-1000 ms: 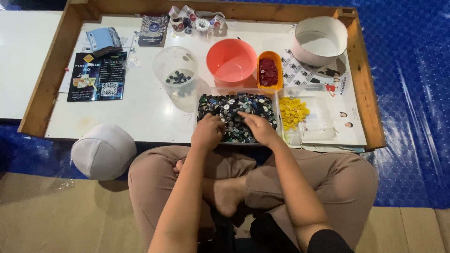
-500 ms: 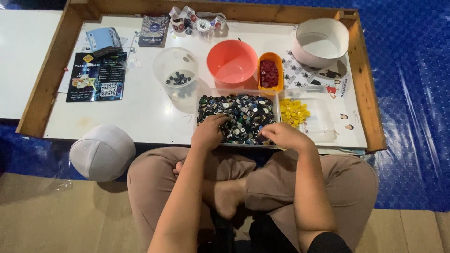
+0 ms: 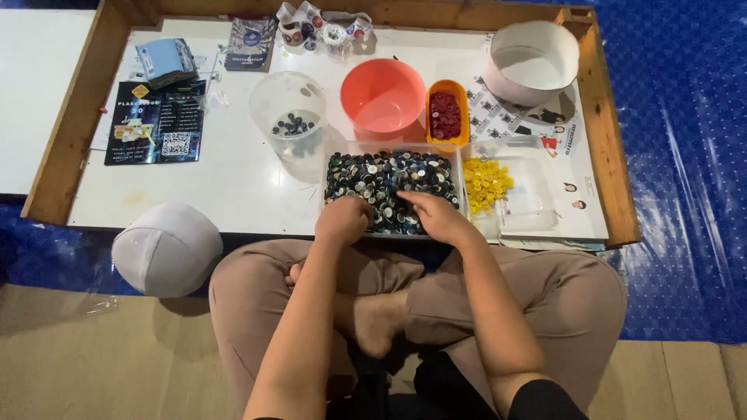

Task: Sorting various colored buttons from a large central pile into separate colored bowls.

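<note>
Both hands down in clear tray of mixed dark buttons (image 3: 389, 177) at near table edge: left hand (image 3: 344, 220) curled shut on pile at near-left corner, right hand (image 3: 437, 216) loosely spread flat over buttons, yellow buttons (image 3: 486, 183) just right.

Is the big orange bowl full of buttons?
No, the orange bowl looks empty inside, while the mixed buttons fill the clear tray in front of it.

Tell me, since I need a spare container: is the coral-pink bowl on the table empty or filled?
Empty. The coral-pink bowl shows only its bare inside, while the small orange tub beside it holds red buttons.
</note>
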